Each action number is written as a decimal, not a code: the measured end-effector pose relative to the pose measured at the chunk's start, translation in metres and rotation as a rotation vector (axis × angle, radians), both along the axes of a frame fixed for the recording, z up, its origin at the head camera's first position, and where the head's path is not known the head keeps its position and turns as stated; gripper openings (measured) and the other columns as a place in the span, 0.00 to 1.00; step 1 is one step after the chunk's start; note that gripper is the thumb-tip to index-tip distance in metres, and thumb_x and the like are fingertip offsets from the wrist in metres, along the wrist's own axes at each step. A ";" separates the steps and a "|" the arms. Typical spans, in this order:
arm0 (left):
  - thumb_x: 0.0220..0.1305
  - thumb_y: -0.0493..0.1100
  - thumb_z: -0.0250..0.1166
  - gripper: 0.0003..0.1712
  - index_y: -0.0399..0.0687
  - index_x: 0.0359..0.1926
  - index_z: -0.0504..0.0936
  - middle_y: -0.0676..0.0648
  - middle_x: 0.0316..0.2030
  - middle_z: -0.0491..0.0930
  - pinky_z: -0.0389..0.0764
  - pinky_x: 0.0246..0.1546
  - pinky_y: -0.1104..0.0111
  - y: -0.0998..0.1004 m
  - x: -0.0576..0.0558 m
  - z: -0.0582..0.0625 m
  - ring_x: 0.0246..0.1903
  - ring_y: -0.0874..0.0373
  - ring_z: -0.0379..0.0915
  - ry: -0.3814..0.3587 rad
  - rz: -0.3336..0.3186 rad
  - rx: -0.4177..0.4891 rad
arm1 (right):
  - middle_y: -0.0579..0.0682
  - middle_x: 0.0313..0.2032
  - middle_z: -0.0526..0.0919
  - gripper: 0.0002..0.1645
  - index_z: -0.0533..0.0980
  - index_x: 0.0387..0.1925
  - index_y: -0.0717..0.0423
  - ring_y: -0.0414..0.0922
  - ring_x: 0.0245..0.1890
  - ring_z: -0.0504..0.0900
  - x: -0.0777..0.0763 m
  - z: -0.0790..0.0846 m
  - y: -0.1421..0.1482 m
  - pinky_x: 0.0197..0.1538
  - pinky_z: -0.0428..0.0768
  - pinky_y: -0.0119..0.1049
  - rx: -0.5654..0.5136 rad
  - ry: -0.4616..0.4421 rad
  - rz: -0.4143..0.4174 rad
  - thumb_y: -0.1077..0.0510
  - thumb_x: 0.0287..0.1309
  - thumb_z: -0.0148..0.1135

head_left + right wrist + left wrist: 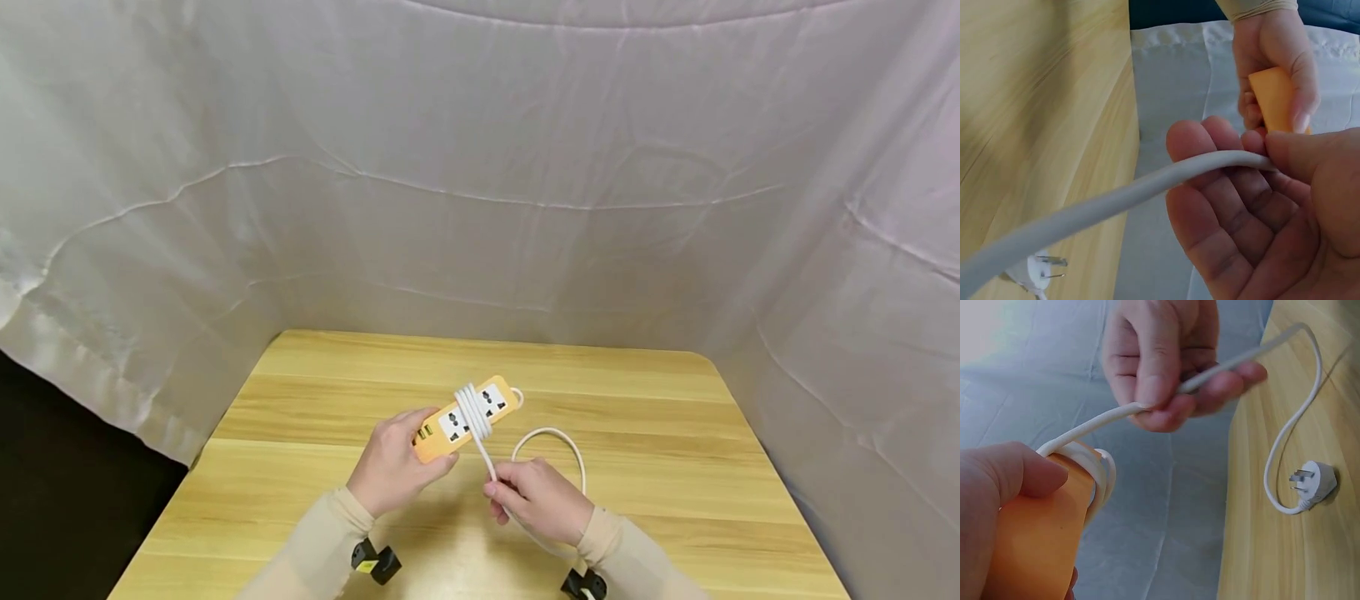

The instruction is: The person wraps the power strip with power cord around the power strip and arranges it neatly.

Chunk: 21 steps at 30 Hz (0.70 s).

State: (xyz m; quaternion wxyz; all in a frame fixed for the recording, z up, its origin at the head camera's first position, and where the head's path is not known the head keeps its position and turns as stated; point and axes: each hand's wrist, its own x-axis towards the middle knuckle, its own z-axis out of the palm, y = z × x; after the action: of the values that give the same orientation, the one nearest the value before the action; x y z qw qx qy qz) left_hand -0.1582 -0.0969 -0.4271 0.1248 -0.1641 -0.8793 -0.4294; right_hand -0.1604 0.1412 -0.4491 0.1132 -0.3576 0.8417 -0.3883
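Observation:
An orange power strip (435, 449) with white socket faces is held up over the table in my left hand (395, 465), which grips its lower end between thumb and fingers. Several turns of white cord (472, 412) wrap around the strip's middle. From these turns the cord runs taut to my right hand (542, 500), which pinches it between thumb and fingers. In the right wrist view, the cord (1116, 199) crosses the right fingers. Beyond that hand the loose cord loops down to a white three-pin plug (1317, 480) on the table, pins pointing sideways.
The wood-grain table (315, 383) has rounded far corners. Pale grey cloth (525, 258) hangs behind it and along both sides. Each wrist carries a small black camera (377, 560). A dark area (67, 467) lies beyond the table's left edge.

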 end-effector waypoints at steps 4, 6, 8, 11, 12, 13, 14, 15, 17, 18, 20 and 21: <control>0.44 0.46 0.76 0.33 0.40 0.53 0.80 0.52 0.37 0.81 0.73 0.19 0.72 0.001 0.004 0.001 0.24 0.64 0.71 0.008 -0.011 0.026 | 0.37 0.22 0.81 0.20 0.78 0.28 0.52 0.30 0.22 0.77 -0.001 -0.005 0.003 0.28 0.75 0.24 0.018 -0.024 0.043 0.47 0.70 0.48; 0.44 0.46 0.77 0.33 0.40 0.53 0.80 0.52 0.36 0.81 0.74 0.19 0.72 0.002 0.006 0.003 0.24 0.64 0.71 0.010 -0.016 0.034 | 0.38 0.22 0.81 0.18 0.78 0.28 0.51 0.31 0.25 0.79 -0.002 -0.008 0.005 0.33 0.77 0.25 0.018 -0.030 0.070 0.49 0.70 0.49; 0.44 0.46 0.76 0.33 0.40 0.53 0.80 0.53 0.36 0.81 0.73 0.19 0.72 0.002 0.007 0.003 0.24 0.64 0.71 0.010 -0.020 0.039 | 0.40 0.23 0.83 0.17 0.79 0.29 0.51 0.30 0.26 0.80 -0.005 -0.010 0.007 0.35 0.77 0.24 0.019 -0.029 0.107 0.51 0.70 0.50; 0.46 0.46 0.76 0.32 0.40 0.53 0.79 0.53 0.36 0.81 0.74 0.18 0.71 0.001 0.007 0.005 0.23 0.64 0.72 -0.007 -0.024 0.062 | 0.41 0.25 0.83 0.14 0.79 0.30 0.51 0.30 0.27 0.80 -0.011 -0.013 0.010 0.35 0.77 0.23 0.039 -0.031 0.168 0.54 0.69 0.52; 0.46 0.45 0.76 0.32 0.41 0.53 0.79 0.52 0.36 0.81 0.74 0.18 0.71 0.001 0.007 0.005 0.23 0.64 0.72 -0.014 -0.024 0.072 | 0.42 0.25 0.84 0.13 0.80 0.30 0.52 0.30 0.27 0.80 -0.012 -0.015 0.011 0.35 0.77 0.23 0.043 -0.040 0.186 0.56 0.69 0.52; 0.46 0.45 0.76 0.32 0.41 0.53 0.79 0.53 0.35 0.81 0.74 0.17 0.71 0.000 0.008 0.006 0.23 0.63 0.72 -0.023 -0.026 0.083 | 0.43 0.26 0.84 0.13 0.80 0.31 0.53 0.30 0.28 0.81 -0.014 -0.017 0.013 0.35 0.78 0.23 0.043 -0.060 0.200 0.55 0.69 0.52; 0.46 0.45 0.76 0.31 0.41 0.53 0.79 0.53 0.35 0.80 0.74 0.17 0.70 -0.001 0.008 0.007 0.23 0.63 0.72 -0.032 -0.028 0.094 | 0.43 0.26 0.84 0.13 0.80 0.31 0.55 0.31 0.28 0.82 -0.015 -0.019 0.014 0.35 0.79 0.25 0.038 -0.094 0.209 0.55 0.69 0.52; 0.46 0.44 0.76 0.31 0.41 0.53 0.79 0.53 0.35 0.80 0.74 0.17 0.70 -0.001 0.008 0.008 0.23 0.62 0.72 -0.044 -0.034 0.107 | 0.44 0.27 0.85 0.13 0.80 0.32 0.55 0.32 0.28 0.82 -0.016 -0.021 0.015 0.35 0.80 0.26 0.026 -0.115 0.215 0.55 0.68 0.53; 0.45 0.44 0.76 0.31 0.42 0.53 0.80 0.53 0.34 0.80 0.75 0.17 0.70 -0.002 0.009 0.009 0.23 0.62 0.72 -0.050 -0.048 0.125 | 0.47 0.27 0.85 0.13 0.80 0.33 0.55 0.35 0.28 0.84 -0.018 -0.025 0.016 0.35 0.82 0.30 -0.013 -0.176 0.223 0.55 0.68 0.52; 0.45 0.44 0.76 0.31 0.42 0.53 0.80 0.53 0.34 0.80 0.75 0.17 0.70 -0.002 0.009 0.009 0.23 0.62 0.72 -0.052 -0.059 0.130 | 0.50 0.28 0.85 0.13 0.80 0.33 0.56 0.38 0.28 0.84 -0.019 -0.026 0.016 0.35 0.82 0.32 -0.037 -0.210 0.228 0.55 0.68 0.52; 0.45 0.45 0.77 0.31 0.43 0.53 0.80 0.54 0.33 0.80 0.75 0.17 0.70 -0.002 0.010 0.008 0.23 0.62 0.72 -0.050 -0.083 0.134 | 0.52 0.28 0.85 0.14 0.80 0.34 0.56 0.41 0.28 0.85 -0.022 -0.028 0.016 0.35 0.83 0.35 -0.070 -0.258 0.241 0.54 0.68 0.52; 0.45 0.46 0.77 0.31 0.44 0.53 0.80 0.54 0.33 0.80 0.75 0.18 0.70 -0.002 0.011 0.008 0.23 0.62 0.72 -0.046 -0.097 0.135 | 0.53 0.28 0.85 0.13 0.80 0.34 0.56 0.43 0.28 0.85 -0.024 -0.028 0.016 0.34 0.84 0.36 -0.082 -0.266 0.250 0.54 0.68 0.52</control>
State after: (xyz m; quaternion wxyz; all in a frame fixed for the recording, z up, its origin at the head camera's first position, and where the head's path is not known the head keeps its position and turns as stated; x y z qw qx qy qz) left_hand -0.1475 -0.0985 -0.4189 0.0943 -0.1878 -0.8421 -0.4967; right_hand -0.1839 0.1572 -0.4773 0.2563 -0.4091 0.7518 -0.4491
